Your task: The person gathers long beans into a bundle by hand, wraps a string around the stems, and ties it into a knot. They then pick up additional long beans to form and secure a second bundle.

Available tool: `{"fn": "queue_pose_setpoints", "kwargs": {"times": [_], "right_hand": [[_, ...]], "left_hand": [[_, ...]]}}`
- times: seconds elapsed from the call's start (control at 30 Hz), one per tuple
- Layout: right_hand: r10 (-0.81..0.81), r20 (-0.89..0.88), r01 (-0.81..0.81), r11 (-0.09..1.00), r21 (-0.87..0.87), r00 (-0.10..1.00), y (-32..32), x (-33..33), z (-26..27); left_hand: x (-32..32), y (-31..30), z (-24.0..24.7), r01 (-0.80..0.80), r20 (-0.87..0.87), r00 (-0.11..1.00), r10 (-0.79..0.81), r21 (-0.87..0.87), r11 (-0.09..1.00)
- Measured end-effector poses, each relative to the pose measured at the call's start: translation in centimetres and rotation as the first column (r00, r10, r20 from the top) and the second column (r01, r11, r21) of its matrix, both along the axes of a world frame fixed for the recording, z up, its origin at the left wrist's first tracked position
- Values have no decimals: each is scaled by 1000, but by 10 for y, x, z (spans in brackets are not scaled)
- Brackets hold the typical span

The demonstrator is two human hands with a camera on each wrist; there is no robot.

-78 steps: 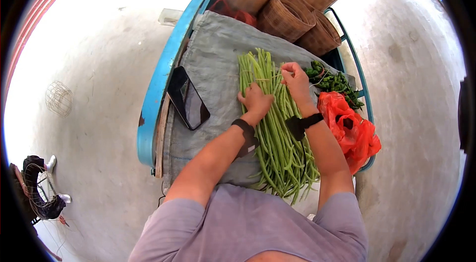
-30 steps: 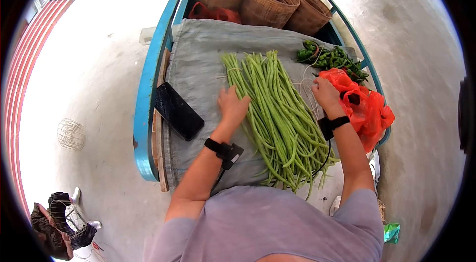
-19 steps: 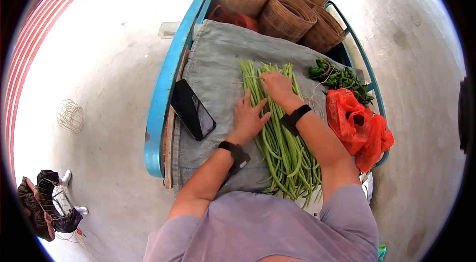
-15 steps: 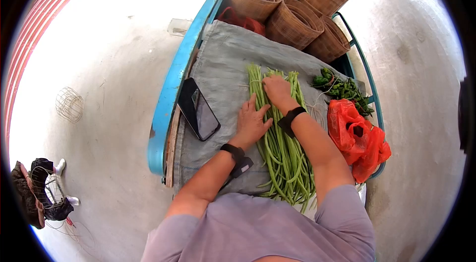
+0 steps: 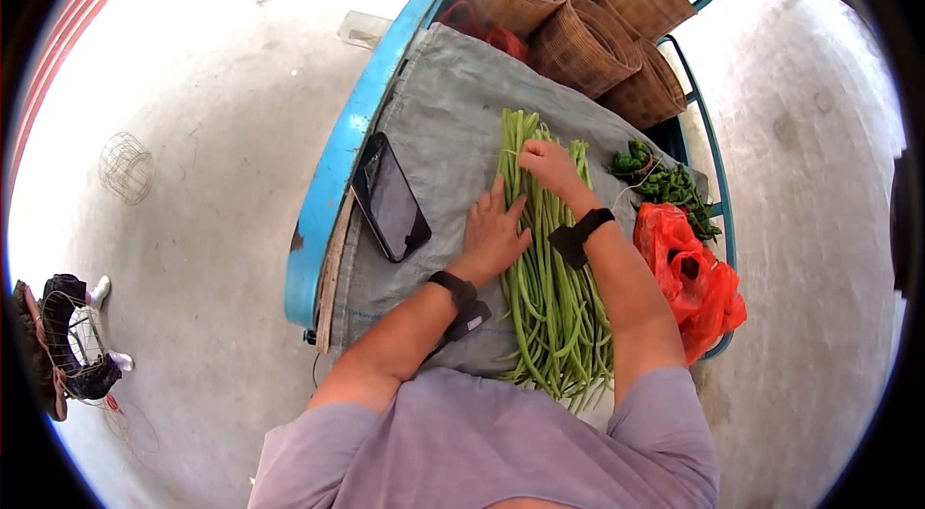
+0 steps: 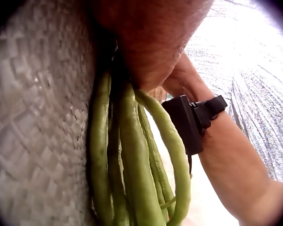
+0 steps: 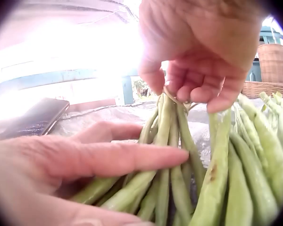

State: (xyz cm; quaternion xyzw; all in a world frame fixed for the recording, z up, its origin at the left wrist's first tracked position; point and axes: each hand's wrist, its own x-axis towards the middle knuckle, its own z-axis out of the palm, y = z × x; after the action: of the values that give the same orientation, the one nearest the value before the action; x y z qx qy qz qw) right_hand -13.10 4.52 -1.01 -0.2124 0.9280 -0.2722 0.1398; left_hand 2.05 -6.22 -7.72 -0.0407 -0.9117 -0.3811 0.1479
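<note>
A long bundle of green long beans lies lengthwise on a grey woven sack. My left hand rests flat on the bundle's left side with straight fingers, its palm pressing the beans. My right hand is at the bundle's far end, where its curled fingertips pinch a few beans near their tips. A black strap with a camera sits on the right wrist.
A black phone lies on the sack to the left of my left hand. Woven baskets stand at the far end of the blue cart. Green peppers and a red plastic bag lie on the right.
My right hand has moved from beside the red bag to the far end of the beans and pinched them. The left hand has stayed flat on the bundle's left side.
</note>
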Motion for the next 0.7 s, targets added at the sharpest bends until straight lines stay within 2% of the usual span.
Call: {"fn": "queue_pose_setpoints", "kwargs": {"times": [0.07,0.1,0.13,0.2,0.27,0.37,0.47,0.53,0.57,0.6,0.63,0.67,0.7], "right_hand": [[48,253,-23,994,-103,966,6,-10,-2],[25,236,49,951,-304,971,0,-3,8],[0,224,112,865,-489,975,-12,8,32],[-71,275,244,700,-671,959,-20,24,68],[-152,383,393,598,-698,911,-7,27,92],[-256,83,252,747,-615,963,39,28,103],[-484,162,487,684,-543,860,109,36,86],[-666,321,726,511,-461,673,167,45,49],[-767,303,819,481,-312,566,197,51,25],[-850,265,890,427,-161,455,226,55,0],[-804,-75,806,592,-7,590,265,57,-30],[-619,-374,712,673,201,691,290,64,-52],[-531,-501,685,703,190,683,265,90,-31]], "left_hand": [[0,1,0,6,18,1000,-6,-1,1000],[-1,1,-1,7,28,1000,-7,1,1000],[-2,2,-2,4,38,999,-5,6,1000],[-1,3,-3,1,42,999,-1,1,1000],[-3,2,-3,11,66,998,-10,-15,1000],[-3,2,-1,43,129,991,-38,-36,998],[-4,-1,0,85,158,984,-77,-41,996],[-5,-3,1,110,173,979,-105,-16,994],[-4,-4,5,97,154,984,-94,-14,995],[-8,-4,1,89,138,986,-98,69,994],[-14,-3,-8,79,122,988,-98,150,986],[-17,-5,-13,68,109,989,-96,230,971],[-16,-8,-11,76,121,986,-116,292,953]]}}
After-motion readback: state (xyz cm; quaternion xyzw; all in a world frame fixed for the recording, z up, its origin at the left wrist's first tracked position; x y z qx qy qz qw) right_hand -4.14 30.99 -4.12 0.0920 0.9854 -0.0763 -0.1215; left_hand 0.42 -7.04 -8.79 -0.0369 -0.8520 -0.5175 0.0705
